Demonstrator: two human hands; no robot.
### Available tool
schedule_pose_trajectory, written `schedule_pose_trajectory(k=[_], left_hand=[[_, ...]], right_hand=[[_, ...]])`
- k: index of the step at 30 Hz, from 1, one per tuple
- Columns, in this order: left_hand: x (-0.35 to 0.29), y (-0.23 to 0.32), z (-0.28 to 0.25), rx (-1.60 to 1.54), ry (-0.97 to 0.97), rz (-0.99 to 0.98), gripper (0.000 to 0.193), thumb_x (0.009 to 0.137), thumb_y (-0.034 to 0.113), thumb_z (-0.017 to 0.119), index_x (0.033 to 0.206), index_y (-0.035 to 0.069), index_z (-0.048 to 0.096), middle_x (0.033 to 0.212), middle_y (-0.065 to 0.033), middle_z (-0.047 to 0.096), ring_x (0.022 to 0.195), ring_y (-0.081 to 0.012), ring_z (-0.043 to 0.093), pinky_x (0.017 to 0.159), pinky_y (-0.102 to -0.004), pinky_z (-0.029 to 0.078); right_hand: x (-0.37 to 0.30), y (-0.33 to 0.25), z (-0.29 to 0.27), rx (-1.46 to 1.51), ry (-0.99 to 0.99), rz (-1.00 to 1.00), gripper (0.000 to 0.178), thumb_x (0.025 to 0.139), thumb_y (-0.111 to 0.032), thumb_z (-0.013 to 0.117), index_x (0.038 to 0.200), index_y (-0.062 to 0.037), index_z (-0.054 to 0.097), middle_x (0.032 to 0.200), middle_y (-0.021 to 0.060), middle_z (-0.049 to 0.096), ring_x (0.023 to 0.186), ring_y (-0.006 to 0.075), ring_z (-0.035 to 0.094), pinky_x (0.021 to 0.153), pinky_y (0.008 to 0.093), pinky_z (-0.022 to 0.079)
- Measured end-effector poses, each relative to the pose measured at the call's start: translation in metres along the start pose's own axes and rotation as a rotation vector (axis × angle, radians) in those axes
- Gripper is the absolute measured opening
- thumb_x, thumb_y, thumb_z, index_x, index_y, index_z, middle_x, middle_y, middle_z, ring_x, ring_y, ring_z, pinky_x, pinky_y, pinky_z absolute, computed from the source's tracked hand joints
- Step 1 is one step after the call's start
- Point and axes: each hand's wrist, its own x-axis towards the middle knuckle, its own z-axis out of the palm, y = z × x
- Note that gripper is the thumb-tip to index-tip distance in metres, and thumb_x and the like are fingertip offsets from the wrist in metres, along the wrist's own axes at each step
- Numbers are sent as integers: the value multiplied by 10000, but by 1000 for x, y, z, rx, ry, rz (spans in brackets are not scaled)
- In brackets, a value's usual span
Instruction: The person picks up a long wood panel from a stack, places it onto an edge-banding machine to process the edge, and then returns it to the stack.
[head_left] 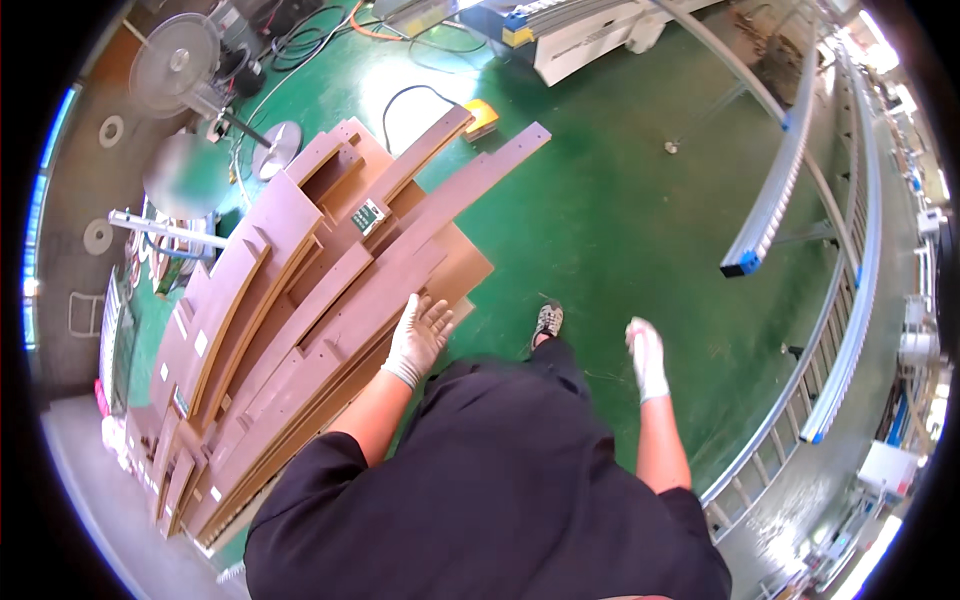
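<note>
**Left hand at the near end of the board stack; right hand clear**

Green workshop floor (620, 230) carries the whole scene; no worktop is involved. A stack of brown boards (300, 320) lies on that floor to the person's left, piled loosely, several pieces notched or drilled.

Position of the stack: directly ahead of and to the left of the left hand (418, 338). The long axis of the boards runs diagonally, from the lower left near the person's side up toward the upper right, where the longest board (480, 170) ends.

Left hand: gloved in white, fingers spread and released, palm down at the near right edge of the stack. Whether it touches the top board or hovers just above it cannot be told.

Right hand (647, 357): gloved in white, hanging over bare floor, well apart from the boards, holding nothing; blurred, so finger position is unclear.

Nearer hand: the left, plainly.

Surroundings: a pedestal fan (180, 65) beyond the stack; a curved roller conveyor (840, 300) on the right.
</note>
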Motion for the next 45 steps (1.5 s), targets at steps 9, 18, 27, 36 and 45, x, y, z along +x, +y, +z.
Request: schedule_pose_trajectory(k=[9, 18, 27, 36, 45], left_hand=[[13, -8, 58, -512, 381, 314, 562, 1005, 577, 629, 1275, 85, 589, 1294, -75, 644, 1164, -259, 624, 994, -408, 517], [23, -17, 82, -655, 536, 426, 634, 1021, 569, 617, 1367, 46, 528, 1280, -124, 630, 1107, -303, 659, 921, -410, 547], [23, -9, 89, -638, 660, 416, 603, 1053, 548, 562, 1430, 81, 510, 1285, -123, 665, 1033, -291, 709, 888, -412, 585], [18, -11, 95, -591, 684, 379, 567, 1045, 543, 584, 1368, 76, 577, 1230, -116, 697, 1059, -284, 713, 907, -438, 574], [-35, 65, -1, -360, 1645, 594, 1167, 902, 560, 756, 1649, -47, 96, 1692, -273, 244, 1547, -372, 317, 1268, -453, 271]], right_hand=[[316, -243, 152, -169, -610, -389, 407, 1069, -284, 608, 1381, -24, 631, 1081, 9, 671, 908, 95, 576, 809, 257, 487], [350, -266, 260, -487, -577, -415, 418, 1093, -287, 518, 1453, -75, 520, 1232, 78, 620, 1021, 184, 609, 822, 357, 558], [328, -343, 269, -601, -1008, -103, 281, 1098, -277, 513, 1226, -27, 508, 987, 106, 649, 699, 174, 676, 589, 317, 535], [313, -362, 310, -848, -1486, -119, 288, 1101, -292, 531, 1236, -39, 562, 922, 88, 641, 685, 173, 651, 602, 334, 564], [362, -374, 309, -640, -1441, -401, 367, 1054, -245, 608, 1312, 15, 633, 1226, 184, 706, 1106, 297, 686, 973, 376, 526]])
